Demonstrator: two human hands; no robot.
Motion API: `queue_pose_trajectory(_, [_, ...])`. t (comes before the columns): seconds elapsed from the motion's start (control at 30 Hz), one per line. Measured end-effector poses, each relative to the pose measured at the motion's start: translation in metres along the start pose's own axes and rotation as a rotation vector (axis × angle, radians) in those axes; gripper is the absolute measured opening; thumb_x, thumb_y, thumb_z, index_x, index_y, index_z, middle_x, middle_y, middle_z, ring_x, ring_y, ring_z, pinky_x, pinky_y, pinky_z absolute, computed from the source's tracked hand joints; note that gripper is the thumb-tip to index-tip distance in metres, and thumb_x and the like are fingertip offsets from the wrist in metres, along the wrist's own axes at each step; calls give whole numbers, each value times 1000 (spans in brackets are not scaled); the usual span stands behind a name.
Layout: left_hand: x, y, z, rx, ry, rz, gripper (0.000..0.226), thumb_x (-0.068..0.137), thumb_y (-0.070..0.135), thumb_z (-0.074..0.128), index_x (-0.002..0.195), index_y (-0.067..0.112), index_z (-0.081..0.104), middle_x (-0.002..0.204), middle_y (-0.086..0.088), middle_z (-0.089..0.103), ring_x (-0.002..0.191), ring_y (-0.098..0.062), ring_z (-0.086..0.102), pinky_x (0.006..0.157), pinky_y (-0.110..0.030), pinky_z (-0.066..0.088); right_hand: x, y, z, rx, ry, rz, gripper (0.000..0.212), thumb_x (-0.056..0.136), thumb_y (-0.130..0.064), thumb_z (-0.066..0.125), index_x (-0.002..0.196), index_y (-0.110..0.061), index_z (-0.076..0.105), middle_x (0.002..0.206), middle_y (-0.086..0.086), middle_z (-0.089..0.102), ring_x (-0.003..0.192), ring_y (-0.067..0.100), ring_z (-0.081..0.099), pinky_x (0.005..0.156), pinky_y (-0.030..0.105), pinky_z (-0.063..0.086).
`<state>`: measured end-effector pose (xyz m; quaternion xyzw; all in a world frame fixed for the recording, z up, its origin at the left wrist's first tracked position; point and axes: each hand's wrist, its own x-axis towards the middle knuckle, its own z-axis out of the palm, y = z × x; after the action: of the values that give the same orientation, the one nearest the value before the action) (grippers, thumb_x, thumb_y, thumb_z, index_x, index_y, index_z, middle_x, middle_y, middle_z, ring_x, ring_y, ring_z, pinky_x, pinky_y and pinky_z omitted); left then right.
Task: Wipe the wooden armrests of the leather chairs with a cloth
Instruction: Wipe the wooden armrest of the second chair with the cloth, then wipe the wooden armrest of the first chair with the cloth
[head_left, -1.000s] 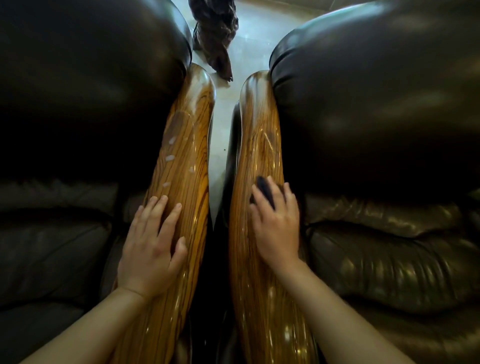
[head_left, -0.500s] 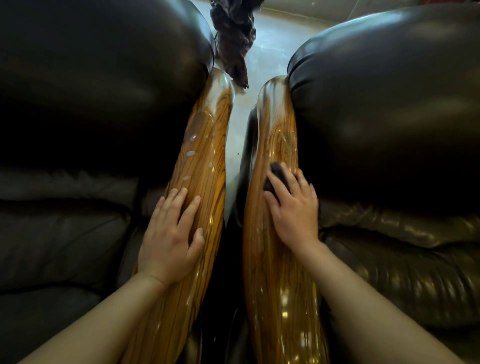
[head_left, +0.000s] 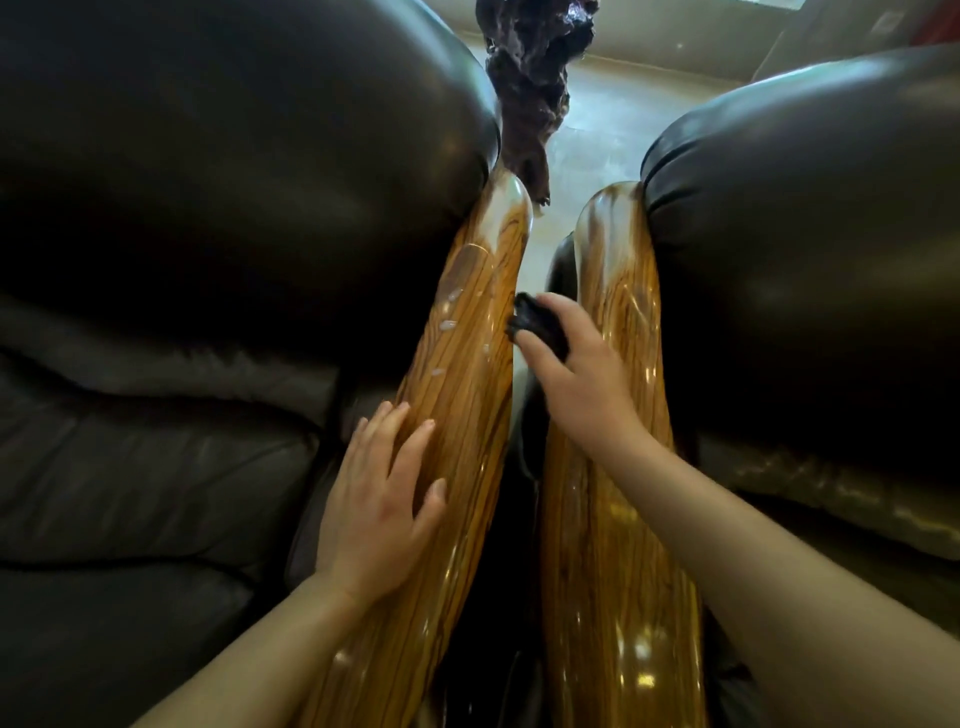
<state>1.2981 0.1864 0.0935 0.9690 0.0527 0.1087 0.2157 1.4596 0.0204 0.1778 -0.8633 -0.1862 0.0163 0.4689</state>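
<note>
Two glossy wooden armrests run side by side between two dark leather chairs. The left armrest (head_left: 462, 364) carries a few pale droplets on its upper part. My left hand (head_left: 382, 499) lies flat on its lower half, fingers spread, holding nothing. My right hand (head_left: 576, 374) grips a small dark cloth (head_left: 537, 325) over the gap between the armrests, with the cloth at the inner edge of the left armrest. The right armrest (head_left: 613, 545) shines under my right forearm.
The left chair's leather back (head_left: 234, 171) and seat fill the left side. The right chair's back (head_left: 810, 234) fills the right. A dark gnarled wooden object (head_left: 530, 78) stands on the pale floor (head_left: 602, 135) beyond the armrests. The gap between the chairs is narrow.
My right hand has left the right armrest and moved left across the gap with the cloth, toward the left armrest. My left hand has stayed flat on the left armrest.
</note>
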Motion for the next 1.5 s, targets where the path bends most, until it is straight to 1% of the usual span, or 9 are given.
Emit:
queue_pose_trajectory(0.1, [-13,-7,4,39,-19,-13,59,96,43,41,147,15,39,160,-10,28,152,-21,14,121,-44,23,6,-29,43,-57,-143,-237,45,97,-29,61,141,-28,51,132,-12,59,125,6,52,104,30,43])
queue_pose_trajectory(0.2, [-13,-9,6,52,-9,16,59,95,38,44,146,11,40,158,-12,31,151,-18,15,123,-36,15,-5,-19,82,-460,-288,-408,45,99,-28,57,144,-26,53,151,0,50,146,24,35,119,46,28])
queue_pose_trajectory(0.4, [-16,-13,10,-25,8,37,47,95,34,44,137,13,47,152,-10,37,149,-18,24,118,-42,31,-74,30,78,-414,-142,-468,31,102,-26,54,132,-24,63,150,1,51,149,21,31,117,51,31])
queue_pose_trajectory(0.57, [-14,-12,9,-13,-5,39,51,93,35,45,139,12,47,155,-11,37,149,-22,26,117,-44,32,-59,11,91,-240,6,-139,35,100,-25,52,133,-27,63,155,-5,43,152,18,22,121,51,26])
queue_pose_trajectory(0.67, [-13,-10,8,-17,-15,48,53,93,36,44,141,13,45,155,-10,37,150,-21,24,116,-45,33,-91,23,90,-142,19,-114,41,101,-20,54,141,-29,54,160,-10,30,153,14,18,123,41,23])
queue_pose_trajectory(0.9, [33,3,12,2,29,-6,39,93,40,40,122,17,48,139,-10,45,141,-28,36,110,-44,42,-25,15,90,120,133,266,52,103,-29,50,152,-34,33,159,-11,23,146,10,23,118,37,29])
queue_pose_trajectory(1.17, [46,5,14,22,36,14,51,96,37,39,142,16,40,155,-10,36,150,-20,20,117,-42,29,-62,19,85,-76,53,87,51,100,-41,40,150,-46,29,163,-17,13,145,3,16,111,26,26])
queue_pose_trajectory(1.3, [48,8,10,84,-38,51,57,96,38,37,149,15,35,158,-13,33,151,-22,19,120,-44,23,-10,24,86,-40,56,211,48,104,-39,44,149,-49,32,160,-19,14,143,7,18,114,34,27])
queue_pose_trajectory(1.5, [49,6,9,61,-62,19,57,97,39,37,150,20,35,161,-7,30,152,-16,14,123,-38,17,127,37,81,-27,-17,399,50,105,-45,38,154,-45,27,166,-9,11,147,32,24,118,47,23])
